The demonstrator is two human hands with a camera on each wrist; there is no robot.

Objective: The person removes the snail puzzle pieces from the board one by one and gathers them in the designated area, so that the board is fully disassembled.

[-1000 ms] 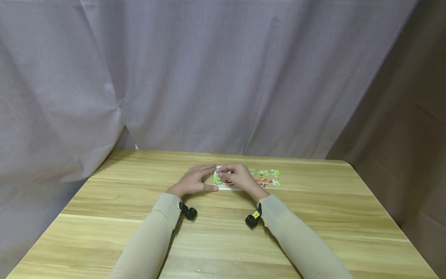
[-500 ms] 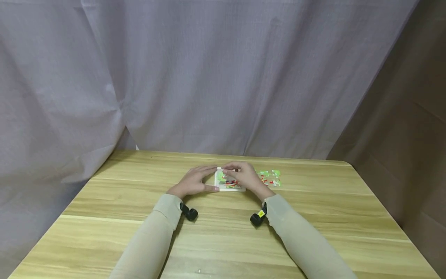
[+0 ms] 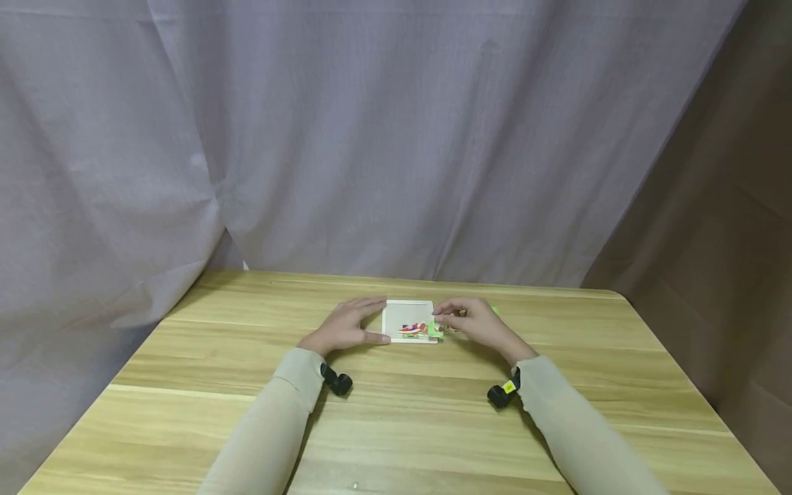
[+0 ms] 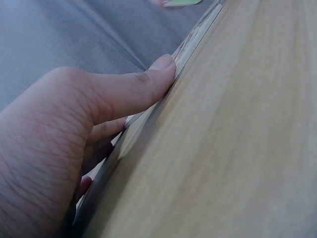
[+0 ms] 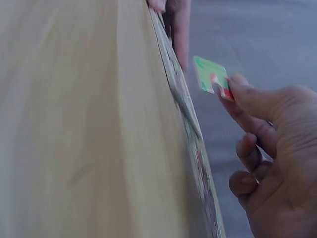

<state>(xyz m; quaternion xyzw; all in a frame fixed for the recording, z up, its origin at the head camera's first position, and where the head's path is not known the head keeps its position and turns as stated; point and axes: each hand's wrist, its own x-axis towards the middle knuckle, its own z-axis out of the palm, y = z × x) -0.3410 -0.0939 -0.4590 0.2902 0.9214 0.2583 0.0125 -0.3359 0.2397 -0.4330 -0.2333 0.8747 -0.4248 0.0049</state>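
Observation:
A white-rimmed jigsaw tray (image 3: 408, 313) lies flat on the table, with several red, blue and green pieces (image 3: 413, 330) in its near part. My left hand (image 3: 346, 326) holds the tray's left side, fingers at the far corner and thumb at the near one. In the left wrist view the thumb (image 4: 141, 88) bends against the tray's edge. Just past the tray's right edge, my right hand (image 3: 476, 323) pinches a green and red jigsaw piece (image 5: 210, 77) between thumb and forefinger, raised off the surface. The other right fingers are curled.
More loose jigsaw pieces (image 3: 495, 311) lie right of the tray, mostly hidden by the right hand. Grey curtain (image 3: 346, 137) hangs behind the wooden table (image 3: 396, 412). Each wrist wears a small black camera (image 3: 339, 383).
My right hand has moved rightward from over the tray's left part, carrying the green piece beyond its right edge. The tray's far part now shows bare. The left hand has stayed put.

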